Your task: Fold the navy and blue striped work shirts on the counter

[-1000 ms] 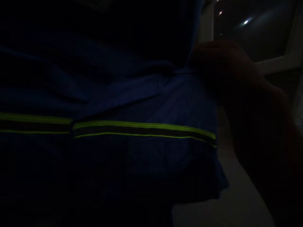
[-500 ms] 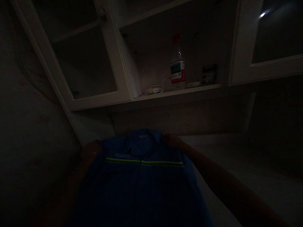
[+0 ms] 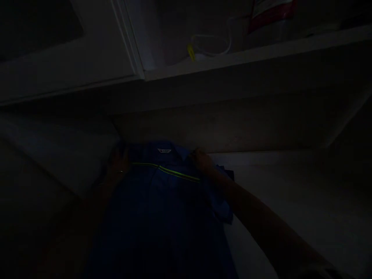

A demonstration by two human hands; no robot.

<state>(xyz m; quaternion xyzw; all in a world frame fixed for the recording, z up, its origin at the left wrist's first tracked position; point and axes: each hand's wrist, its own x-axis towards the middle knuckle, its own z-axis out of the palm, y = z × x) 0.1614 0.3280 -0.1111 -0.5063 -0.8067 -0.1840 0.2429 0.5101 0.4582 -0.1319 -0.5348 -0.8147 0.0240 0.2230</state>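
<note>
The scene is very dark. A blue work shirt (image 3: 165,201) with a yellow-green reflective stripe across the chest lies on a pale counter (image 3: 290,201), collar pointing away from me. My left hand (image 3: 118,164) rests at the shirt's left shoulder; its fingers are too dim to read. My right hand (image 3: 201,159) is at the right shoulder, fingers closed on the cloth by the collar. The right sleeve (image 3: 222,193) lies folded near my right forearm.
Above the counter hangs a white wall cabinet (image 3: 72,73) with a framed door. An open shelf (image 3: 261,52) holds a white cable with a yellow tag (image 3: 209,48) and a bottle with a red label (image 3: 271,11). A wall backs the counter.
One second ago the shirt filled the view, held up close. It now lies down on the counter, and both hands have settled at its shoulders; the camera has tilted downward.
</note>
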